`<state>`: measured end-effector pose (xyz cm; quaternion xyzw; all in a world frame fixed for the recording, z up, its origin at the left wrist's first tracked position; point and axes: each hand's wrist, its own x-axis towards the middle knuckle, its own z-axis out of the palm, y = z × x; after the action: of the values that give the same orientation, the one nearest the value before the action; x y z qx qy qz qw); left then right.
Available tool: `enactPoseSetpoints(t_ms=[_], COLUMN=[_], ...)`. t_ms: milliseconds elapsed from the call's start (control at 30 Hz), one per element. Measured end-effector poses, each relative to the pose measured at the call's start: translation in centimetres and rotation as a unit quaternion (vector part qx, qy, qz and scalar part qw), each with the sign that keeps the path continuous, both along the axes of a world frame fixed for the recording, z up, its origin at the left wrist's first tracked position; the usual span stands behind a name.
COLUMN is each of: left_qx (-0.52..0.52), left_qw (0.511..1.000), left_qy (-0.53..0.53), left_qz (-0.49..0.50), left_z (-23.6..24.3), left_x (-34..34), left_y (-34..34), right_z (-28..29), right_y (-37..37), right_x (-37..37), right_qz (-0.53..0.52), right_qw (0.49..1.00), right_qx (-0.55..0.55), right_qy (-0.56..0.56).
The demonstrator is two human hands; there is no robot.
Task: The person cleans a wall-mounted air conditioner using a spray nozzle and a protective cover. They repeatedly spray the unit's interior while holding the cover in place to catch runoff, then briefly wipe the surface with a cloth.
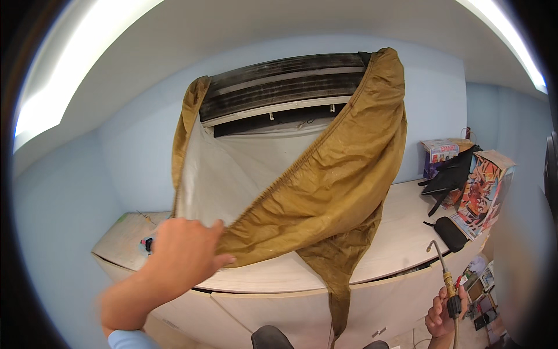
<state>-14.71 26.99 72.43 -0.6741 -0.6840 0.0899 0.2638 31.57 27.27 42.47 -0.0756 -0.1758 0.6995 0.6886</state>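
A brown cleaning cover (325, 186) with a pale lining (232, 163) hangs around the wall-mounted air conditioner (279, 87), whose front is off, showing dark, dusty slats. At the cover's lower left, my left hand (189, 247) is closed on its gathered rim, which runs taut up to the right end of the unit. The fingertips are partly hidden. Low on the right, my right hand (444, 314) grips a spray lance (447, 282) with a brass body, a black knob and a thin bent metal nozzle pointing up. Its hose drops away below the hand.
Under the unit runs a pale wooden cabinet top (401, 215). At its right end stand a colourful box (488, 180), a black bag (453, 174) and a black case (450, 234). Small items (146, 244) lie at the left. Clutter (482, 291) fills the floor at right.
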Motion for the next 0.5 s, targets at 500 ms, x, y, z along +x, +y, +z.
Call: enactPoseSetpoints(t_ms=[500], left_qx=[0.133], left_qw=[0.927], left_qy=[-0.166], left_qz=[-0.310], left_z=[-9.8], left_x=[-0.1], left_y=[27.8], right_z=[-4.5], right_y=[-4.1], right_x=[1.0], right_qz=[0.078], right_qw=[0.994], right_qx=[0.056], right_qy=[0.044])
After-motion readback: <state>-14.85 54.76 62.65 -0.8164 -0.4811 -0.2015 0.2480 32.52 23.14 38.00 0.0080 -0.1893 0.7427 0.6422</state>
